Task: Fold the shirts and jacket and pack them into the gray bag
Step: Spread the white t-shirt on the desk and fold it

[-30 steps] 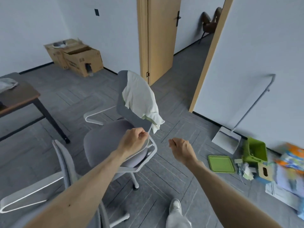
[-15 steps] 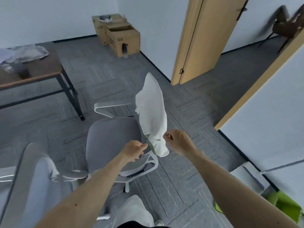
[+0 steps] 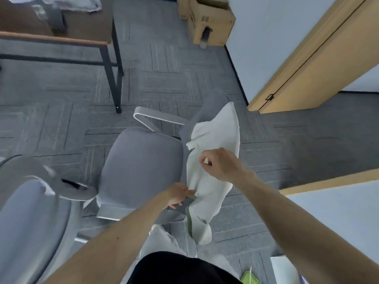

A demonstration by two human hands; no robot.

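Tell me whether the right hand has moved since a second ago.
Yes. The right hand was beside the seat of the gray chair, touching nothing; it has gone forward to the backrest and now grips the white shirt draped there.

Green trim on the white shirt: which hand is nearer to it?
Left. The left hand pinches the white shirt right beside the green trim; the right hand grips the cloth higher up, away from it.
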